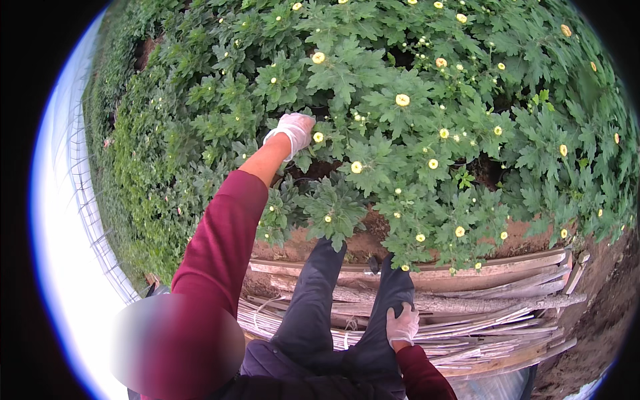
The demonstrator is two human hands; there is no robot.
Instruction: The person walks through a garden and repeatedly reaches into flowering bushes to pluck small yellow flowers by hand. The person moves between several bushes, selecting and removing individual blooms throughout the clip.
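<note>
My left hand (296, 129) wears a thin white glove and reaches out among the chrysanthemum plants (378, 155). Its fingers point down and away from me, so leaves and the back of the hand hide what they touch. A pale yellow chrysanthemum bloom (318, 137) sits just right of its wrist. A dark pot rim (302, 180) shows between leaves, nearer to me. Also gloved, my right hand (403, 324) rests on the dark trousers (375, 327) over my right leg, thumb apart from the fingers, holding nothing.
A wooden board (450, 269) edges the soil in front of the plants. Around my legs lie bundled thin sticks (480, 335) and a rough pole (450, 302). Bare soil (580, 320) runs along the right. White sheeting (65, 200) with a wire grid rises at the left.
</note>
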